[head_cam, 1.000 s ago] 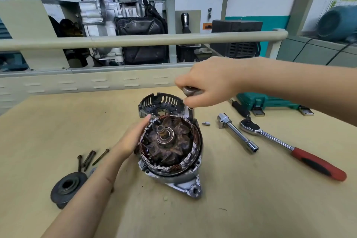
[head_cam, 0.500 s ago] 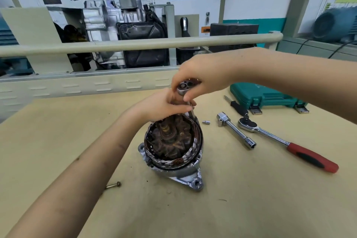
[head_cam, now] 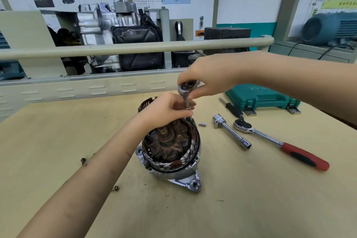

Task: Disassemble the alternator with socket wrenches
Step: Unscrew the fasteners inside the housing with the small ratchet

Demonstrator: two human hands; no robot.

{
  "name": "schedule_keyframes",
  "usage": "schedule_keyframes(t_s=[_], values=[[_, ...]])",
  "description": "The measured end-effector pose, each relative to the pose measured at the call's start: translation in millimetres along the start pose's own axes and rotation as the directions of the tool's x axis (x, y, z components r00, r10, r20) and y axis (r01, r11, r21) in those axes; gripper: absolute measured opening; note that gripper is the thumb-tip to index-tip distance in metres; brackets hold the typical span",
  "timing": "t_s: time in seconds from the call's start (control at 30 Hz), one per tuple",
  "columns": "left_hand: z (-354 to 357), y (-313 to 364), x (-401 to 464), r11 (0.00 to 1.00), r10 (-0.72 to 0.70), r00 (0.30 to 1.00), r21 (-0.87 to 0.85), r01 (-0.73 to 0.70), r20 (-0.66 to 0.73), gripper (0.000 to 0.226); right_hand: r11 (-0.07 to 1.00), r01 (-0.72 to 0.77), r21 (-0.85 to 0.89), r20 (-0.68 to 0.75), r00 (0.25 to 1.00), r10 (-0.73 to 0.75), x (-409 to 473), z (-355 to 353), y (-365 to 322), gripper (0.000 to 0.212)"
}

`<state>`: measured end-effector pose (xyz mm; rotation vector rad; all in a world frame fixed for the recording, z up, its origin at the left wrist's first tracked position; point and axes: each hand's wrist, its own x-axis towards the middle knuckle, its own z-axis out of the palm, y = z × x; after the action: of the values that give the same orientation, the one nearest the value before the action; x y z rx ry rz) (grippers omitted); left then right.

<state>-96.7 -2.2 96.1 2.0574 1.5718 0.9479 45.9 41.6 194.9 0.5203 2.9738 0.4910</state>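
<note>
On the bench (head_cam: 58, 141), at about seven o'clock of the alternator (head_cam: 171, 152), lie two loose bolts (head_cam: 115, 188), and the left hand (head_cam: 166, 110) reaches over the open housing with its fingers pinched round the extension shaft (head_cam: 187, 102) just above the copper windings. The alternator stands mid-bench, looking heavy, rigid cast metal, best steadied by its housing or mounting ear, not the fragile windings. At its one o'clock the right hand (head_cam: 208, 77) grips the small ratchet (head_cam: 185, 88); at three o'clock lie a spare socket extension (head_cam: 231, 131) and red-handled ratchet (head_cam: 280, 143).
</note>
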Motion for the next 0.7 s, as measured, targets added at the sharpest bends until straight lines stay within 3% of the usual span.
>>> schedule_keyframes(t_s=[0.07, 0.23, 0.3, 0.4, 0.47, 0.57, 0.7], values=[[-1.2, -0.7, 0.4, 1.0, -0.014, 1.0, -0.016, 0.014, 0.004, 0.009, 0.999, 0.036, 0.007, 0.012, 0.999, -0.036, -0.7, -1.5, 2.0, 0.026], [2.4, 1.7, 4.9, 0.992, 0.006, 0.995, 0.127, 0.006, -0.099, 0.013, 0.949, -0.099, -0.299, -0.116, 0.991, 0.067, 6.1, 3.0, -5.5, 0.05], [2.2, 1.4, 6.0, 0.991, -0.001, 0.993, 0.133, 0.016, -0.114, 0.013, 0.967, -0.114, -0.229, -0.121, 0.989, 0.088, 6.6, 5.2, -5.8, 0.048], [-2.9, -1.8, 4.3, 0.998, -0.03, 0.999, 0.051, 0.032, -0.04, 0.007, 0.997, -0.051, -0.058, -0.065, 0.997, 0.047, 3.9, 3.6, -1.9, 0.025], [-3.2, -3.7, 1.7, 0.998, -0.03, 1.0, -0.057, 0.03, 0.008, 0.017, 0.999, -0.003, 0.05, -0.012, 1.0, 0.004, 1.2, -1.1, 1.4, 0.015], [-1.3, -3.5, -1.9, 0.994, -0.018, 1.0, -0.11, 0.02, 0.017, 0.018, 0.999, 0.012, 0.047, -0.022, 1.0, -0.011, 0.9, -1.1, 1.0, 0.025], [-0.3, -1.5, 3.8, 0.999, -0.021, 0.998, 0.033, 0.023, -0.064, 0.009, 0.987, -0.133, -0.088, -0.016, 0.991, 0.132, 5.1, 5.3, -3.5, 0.056]])
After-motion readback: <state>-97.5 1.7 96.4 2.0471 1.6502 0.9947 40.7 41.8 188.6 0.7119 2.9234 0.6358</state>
